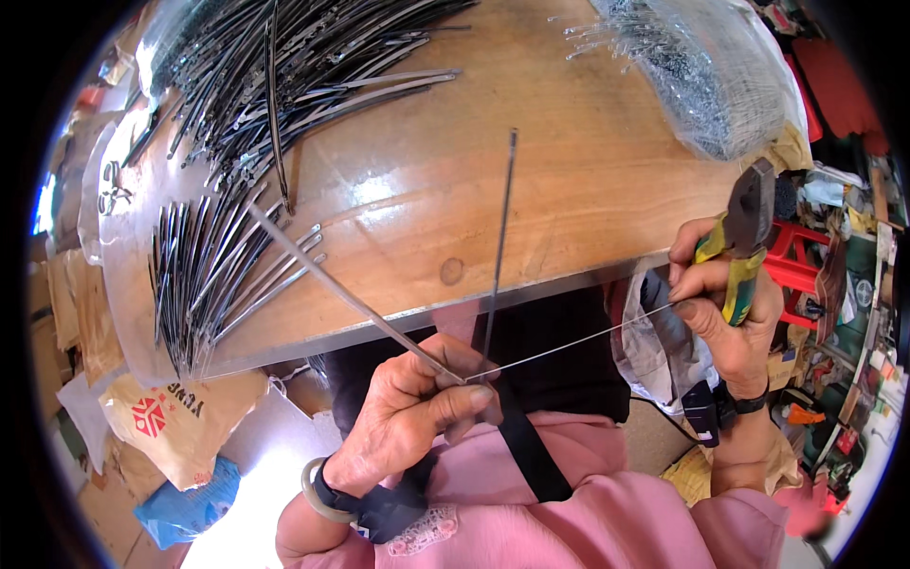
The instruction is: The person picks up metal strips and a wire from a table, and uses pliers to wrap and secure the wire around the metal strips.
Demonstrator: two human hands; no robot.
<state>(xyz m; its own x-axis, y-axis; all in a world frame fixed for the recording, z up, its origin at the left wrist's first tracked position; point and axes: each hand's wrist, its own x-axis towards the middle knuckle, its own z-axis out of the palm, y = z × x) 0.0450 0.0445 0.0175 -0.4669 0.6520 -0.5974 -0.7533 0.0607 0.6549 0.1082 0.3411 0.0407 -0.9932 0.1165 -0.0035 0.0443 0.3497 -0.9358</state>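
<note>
My left hand (417, 403) pinches two long, thin metal strips where they meet, in front of the table's near edge. The grey strip (341, 289) slants up to the left over the table. The dark strip (502, 223) stands nearly straight up. From that pinch a thin wire (578, 339) stretches up to the fingertips of my right hand (730, 318). Pliers (746, 232) with yellow-green handles are also gripped in this hand, jaws pointing up. How the wire is joined to the strips is covered by my left fingers.
A large heap of dark metal strips (284, 76) lies at the far left of the wooden table (569, 180), with a smaller fanned bunch (204, 275) nearer. Thin wires fill a clear plastic bag (720, 85) at the far right. A red stool (794, 261) stands beyond my right hand.
</note>
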